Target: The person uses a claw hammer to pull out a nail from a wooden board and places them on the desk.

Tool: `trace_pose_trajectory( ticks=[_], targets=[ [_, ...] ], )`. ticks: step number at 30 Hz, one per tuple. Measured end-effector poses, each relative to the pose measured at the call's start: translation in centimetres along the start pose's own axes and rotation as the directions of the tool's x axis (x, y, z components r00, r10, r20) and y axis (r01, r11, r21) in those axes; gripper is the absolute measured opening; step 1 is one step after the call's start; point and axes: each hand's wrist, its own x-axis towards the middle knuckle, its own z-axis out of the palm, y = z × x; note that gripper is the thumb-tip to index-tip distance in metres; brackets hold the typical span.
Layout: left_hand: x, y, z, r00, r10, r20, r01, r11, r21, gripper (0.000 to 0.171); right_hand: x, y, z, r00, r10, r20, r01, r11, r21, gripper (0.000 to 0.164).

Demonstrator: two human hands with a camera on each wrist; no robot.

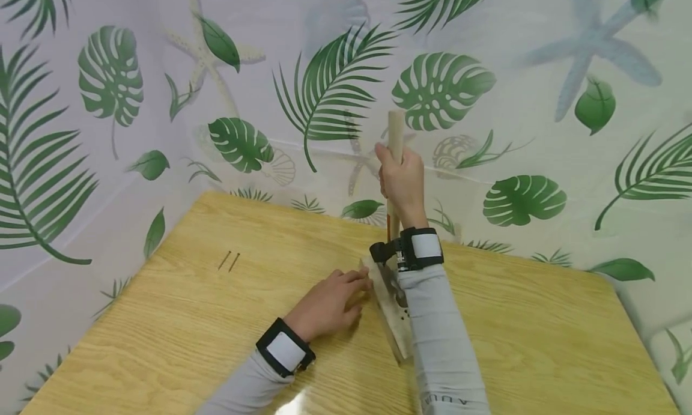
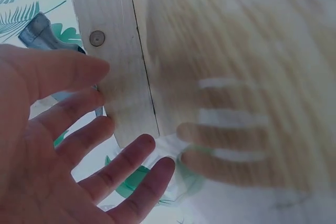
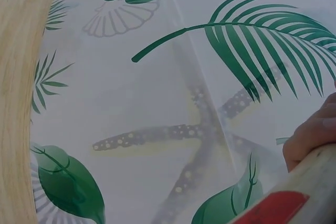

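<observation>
A pale wooden block [image 1: 385, 310] lies on the table, with several small dark holes near its right side. My right hand [image 1: 404, 178] grips the wooden handle [image 1: 396, 127] of a hammer, which stands nearly upright. Its metal head [image 1: 400, 296] is down at the block, partly hidden by the right forearm. Beside the block's left side is my left hand [image 1: 331, 304], its fingertips at the wood. In the left wrist view its fingers [image 2: 86, 135] are spread and fairly straight, near a round metal-looking spot [image 2: 97, 38] in the block. A red mark [image 3: 275, 208] shows on the handle.
Two dark nails [image 1: 229, 260] lie side by side on the wood-grain table [image 1: 178, 319], left of the hands. Behind the table hangs a white sheet [image 1: 303, 181] printed with leaves and starfish, close to the hammer's handle.
</observation>
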Motion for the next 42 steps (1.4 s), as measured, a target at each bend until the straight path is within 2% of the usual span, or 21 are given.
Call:
trace_pose_trajectory(
  ticks=[5, 9, 14, 16, 22, 26, 29, 33, 37, 40, 42],
  targets=[
    [0.2, 0.2, 0.2, 1.0, -0.001, -0.019, 0.001, 1.0, 0.006, 0.042, -1.1, -0.7, -0.6, 0.998, -0.055, -0.021, 0.056, 0.997, 0.044, 0.034],
    [0.4, 0.2, 0.4, 0.999, 0.002, -0.033, -0.001, 1.0, 0.017, 0.042, -3.5, -1.2, -1.7, 0.98, -0.186, -0.074, 0.194, 0.972, 0.13, 0.034],
    [0.1, 0.0, 0.5, 0.999, -0.007, -0.042, 0.007, 1.0, 0.015, 0.04, -6.9, -1.8, -2.6, 0.918, -0.373, -0.138, 0.396, 0.891, 0.224, 0.029],
    [0.0, 0.0, 0.6, 0.999, -0.01, -0.045, 0.011, 1.0, 0.015, 0.039, -8.1, -2.2, -2.8, 0.889, -0.429, -0.16, 0.457, 0.86, 0.23, 0.029],
    [0.0, 0.4, 0.9, 0.998, -0.012, -0.058, 0.013, 0.999, 0.029, 0.037, -11.1, -3.5, -3.1, 0.826, -0.513, -0.235, 0.562, 0.782, 0.269, 0.03],
    [0.1, 0.4, 1.1, 0.997, -0.003, -0.082, 0.008, 0.998, 0.063, 0.037, -12.7, -4.2, -3.5, 0.797, -0.541, -0.27, 0.604, 0.726, 0.329, 0.029],
    [0.2, 0.3, 1.1, 0.996, -0.001, -0.092, 0.007, 0.998, 0.064, 0.038, -13.4, -4.6, -3.7, 0.789, -0.548, -0.279, 0.615, 0.693, 0.376, 0.029],
    [0.1, 0.4, 1.0, 0.996, 0.002, -0.094, 0.0, 1.0, 0.021, 0.039, -13.9, -5.1, -4.1, 0.78, -0.555, -0.289, 0.625, 0.666, 0.407, 0.03],
    [0.0, 0.6, 0.7, 0.995, 0.007, -0.097, -0.009, 1.0, -0.024, 0.037, -14.3, -6.2, -4.5, 0.79, -0.537, -0.296, 0.613, 0.684, 0.395, 0.031],
    [0.1, 0.8, 0.4, 0.991, 0.008, -0.135, -0.015, 0.999, -0.051, 0.034, -15.0, -7.2, -4.9, 0.808, -0.513, -0.29, 0.589, 0.711, 0.385, 0.031],
    [0.3, 1.1, 0.2, 0.986, 0.007, -0.165, -0.024, 0.995, -0.099, 0.033, -15.4, -7.9, -5.1, 0.815, -0.504, -0.287, 0.58, 0.718, 0.385, 0.032]
  ],
)
